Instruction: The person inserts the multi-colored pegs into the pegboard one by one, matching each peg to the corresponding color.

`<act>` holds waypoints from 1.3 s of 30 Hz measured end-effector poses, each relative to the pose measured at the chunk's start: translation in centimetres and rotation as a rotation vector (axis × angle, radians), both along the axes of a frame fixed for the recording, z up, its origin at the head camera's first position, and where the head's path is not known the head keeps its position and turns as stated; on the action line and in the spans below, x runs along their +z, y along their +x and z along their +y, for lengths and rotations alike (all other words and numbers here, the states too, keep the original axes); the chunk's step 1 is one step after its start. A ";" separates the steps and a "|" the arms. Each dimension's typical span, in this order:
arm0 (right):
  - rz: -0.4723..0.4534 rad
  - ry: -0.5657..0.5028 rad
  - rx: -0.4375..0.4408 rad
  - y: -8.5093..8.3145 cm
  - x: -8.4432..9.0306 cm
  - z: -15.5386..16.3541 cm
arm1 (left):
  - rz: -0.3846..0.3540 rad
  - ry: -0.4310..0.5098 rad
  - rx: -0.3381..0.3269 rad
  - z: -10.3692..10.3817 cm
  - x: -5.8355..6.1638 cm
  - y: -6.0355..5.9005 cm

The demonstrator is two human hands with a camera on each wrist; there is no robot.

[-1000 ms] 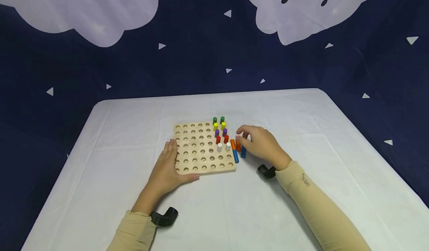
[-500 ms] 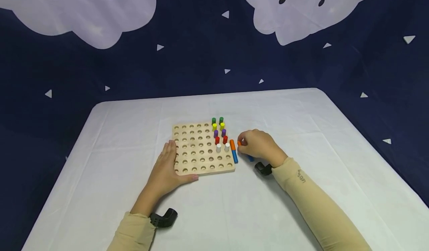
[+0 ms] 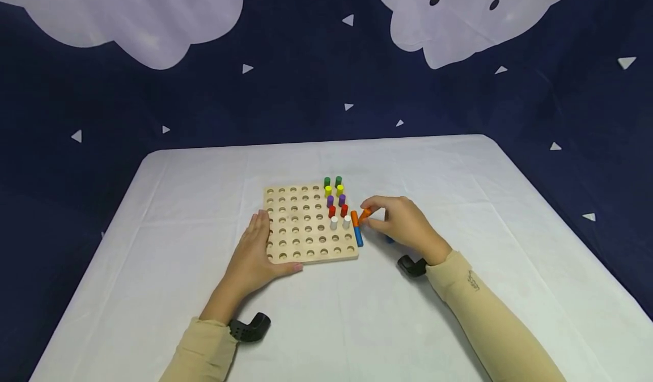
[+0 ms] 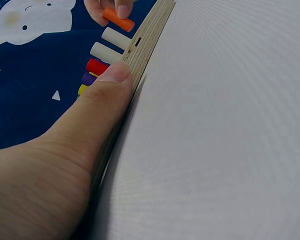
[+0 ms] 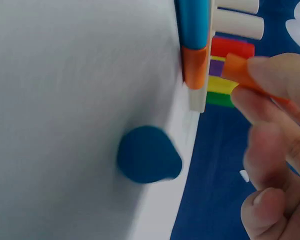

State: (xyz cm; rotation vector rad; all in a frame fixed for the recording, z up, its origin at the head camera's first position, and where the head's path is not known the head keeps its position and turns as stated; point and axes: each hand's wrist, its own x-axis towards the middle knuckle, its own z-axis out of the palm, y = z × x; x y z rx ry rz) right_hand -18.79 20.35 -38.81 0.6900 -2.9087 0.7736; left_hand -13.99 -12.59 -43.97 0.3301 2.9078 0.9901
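Note:
My left hand [image 3: 250, 251] lies along the left side of a wooden peg board [image 3: 326, 259], fingers straight, thumb against its front edge. In the left wrist view that thumb [image 4: 107, 87] presses the board's side. Thumb and fingertips of my right hand [image 3: 405, 223] pinch an orange peg [image 3: 365, 215], held tilted just beyond the board's right edge. The right wrist view shows this orange peg [image 5: 237, 70] between thumb and index finger, the other fingers curled. A blue peg [image 3: 390, 239], partly hidden in the head view, lies under the right hand.
Pairs of green, yellow, purple, red [image 3: 344, 210] and white pegs [image 3: 334, 222] stand in the board's right columns. Another orange peg [image 3: 354, 217] and a blue peg [image 3: 359, 236] lie end to end beside its right edge. White cloth [image 3: 326, 325] covers the table.
My right hand has taken hold of the orange peg beside the board and tilted it up. The blue peg near it has shifted right. The left hand stays on the board.

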 end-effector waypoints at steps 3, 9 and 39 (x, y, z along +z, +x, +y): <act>0.048 -0.019 0.046 0.5 0.3 -0.5 | -0.003 0.003 0.001 0.0 0.0 0.0; 0.108 -0.035 0.175 1.6 0.6 -2.7 | 0.001 0.009 0.003 0.0 0.2 -0.1; -0.262 0.155 -0.125 -1.6 -0.1 -3.1 | -0.007 -0.001 0.002 0.0 0.2 -0.1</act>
